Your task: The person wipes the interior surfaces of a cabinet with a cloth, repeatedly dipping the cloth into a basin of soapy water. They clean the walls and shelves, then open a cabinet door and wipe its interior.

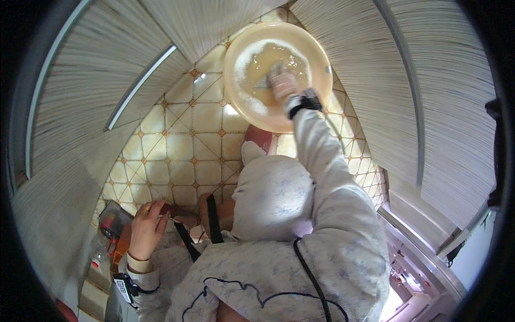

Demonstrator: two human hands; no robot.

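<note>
A round cream plastic basin [318, 48] of cloudy, yellowish water [263, 60] stands on the tiled floor, with white foam [241, 68] around the water's edge. My right hand [284, 83] reaches down into it, blurred, its fingertips at or in the water. Something greyish [276, 69] shows at those fingers; blur hides whether it is a cloth and whether I grip it. Off to the lower left, my left hand [148, 229] hangs palm down near my lap. Its thumb is apart from the slightly bent fingers, and nothing shows in it.
Wood-grain cabinet doors [362, 60] with metal strip handles [141, 86] close in on both sides. A red slipper [259, 137] on my foot sits just before the basin. By my left arm are a clear plastic bottle [98, 249] and a dark box [114, 217].
</note>
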